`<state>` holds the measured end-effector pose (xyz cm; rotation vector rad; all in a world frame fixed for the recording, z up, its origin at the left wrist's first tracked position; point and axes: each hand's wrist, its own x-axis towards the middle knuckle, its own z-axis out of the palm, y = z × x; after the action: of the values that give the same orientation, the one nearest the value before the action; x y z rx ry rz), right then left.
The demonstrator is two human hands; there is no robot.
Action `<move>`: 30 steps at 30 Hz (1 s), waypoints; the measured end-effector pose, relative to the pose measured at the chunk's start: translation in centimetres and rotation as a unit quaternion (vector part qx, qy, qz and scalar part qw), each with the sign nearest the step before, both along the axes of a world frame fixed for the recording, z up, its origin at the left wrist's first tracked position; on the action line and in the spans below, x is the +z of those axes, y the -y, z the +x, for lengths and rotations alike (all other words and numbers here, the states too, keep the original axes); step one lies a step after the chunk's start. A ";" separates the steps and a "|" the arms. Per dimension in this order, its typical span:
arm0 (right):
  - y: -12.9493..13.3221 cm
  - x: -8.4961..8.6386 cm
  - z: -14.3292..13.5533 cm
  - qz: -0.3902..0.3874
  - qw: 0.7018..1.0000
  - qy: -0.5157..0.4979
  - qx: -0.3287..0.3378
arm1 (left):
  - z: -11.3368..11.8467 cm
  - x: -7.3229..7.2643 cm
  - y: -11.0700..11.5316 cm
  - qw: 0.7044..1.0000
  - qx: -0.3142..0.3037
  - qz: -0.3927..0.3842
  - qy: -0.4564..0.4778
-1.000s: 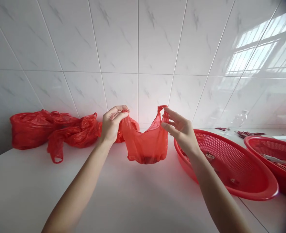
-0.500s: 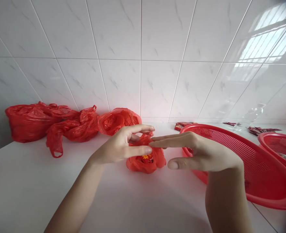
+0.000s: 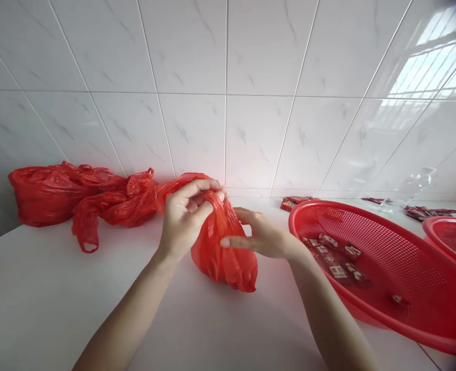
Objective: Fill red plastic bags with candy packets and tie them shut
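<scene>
A small red plastic bag (image 3: 226, 257) stands at the middle of the white table (image 3: 108, 293), its top gathered upward. My left hand (image 3: 187, 216) pinches the upper part of the bag between thumb and fingers. At the bag's right side is my right hand (image 3: 261, 234), its thumb stretched across the front of the plastic and its fingers partly behind it, apart from the thumb. What the bag contains cannot be made out through the red film.
More red bags (image 3: 53, 198) line the tiled wall at the left. A large red basket (image 3: 390, 278) with several small packets (image 3: 338, 270) stands at the right, a second basket (image 3: 454, 237) beyond it. Behind them lie red packets (image 3: 295, 202) and a clear bottle (image 3: 417, 185).
My left hand has closed on the bag's top and raised it, so the bag stands taller. My right hand has moved left against the bag's side, uncovering the packets in the basket.
</scene>
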<state>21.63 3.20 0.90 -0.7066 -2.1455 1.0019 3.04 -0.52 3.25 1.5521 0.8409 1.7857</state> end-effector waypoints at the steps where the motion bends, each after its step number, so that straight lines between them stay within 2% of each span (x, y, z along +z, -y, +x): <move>1: -0.3 -0.2 -0.4 -0.021 1.000 -0.019 0.002 | 0.0 0.0 0.1 1.000 0.005 0.004 0.005; 6: -1.2 0.0 -0.6 -0.127 0.978 -0.164 -0.005 | -1.6 1.1 0.5 0.997 0.067 0.038 -0.023; 10: -2.2 0.0 0.0 -0.205 0.927 -0.315 -0.011 | -3.9 2.2 0.7 0.984 0.162 0.067 -0.014; 13: -2.9 -0.1 0.3 -0.235 0.884 -0.402 -0.039 | -5.4 2.6 0.7 0.980 0.184 0.077 0.000; 16: -3.2 -0.1 0.6 -0.251 0.844 -0.472 -0.054 | -6.4 2.5 0.7 0.988 0.142 0.061 -0.001; 18: -3.3 -0.1 0.8 -0.258 0.830 -0.492 -0.048 | -6.7 2.4 0.7 0.994 0.102 0.031 -0.025; 21: -3.4 -0.1 1.1 -0.259 0.837 -0.479 -0.049 | -6.7 2.2 0.6 0.998 0.040 -0.017 -0.053; 23: -3.3 -0.1 1.0 -0.273 0.845 -0.456 -0.058 | -6.4 2.1 0.5 0.999 -0.011 -0.030 -0.037; 27: -2.7 -0.3 -0.2 -0.308 0.860 -0.401 -0.068 | -4.6 1.8 0.6 0.996 -0.093 0.012 -0.014; 30: -1.6 -0.8 -1.8 -0.293 0.880 -0.358 -0.106 | -2.3 1.3 1.1 0.992 -0.111 0.022 -0.053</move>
<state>19.87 4.80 0.13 -0.6737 -1.0985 1.5148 0.76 -1.66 4.52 1.7095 0.6519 1.5840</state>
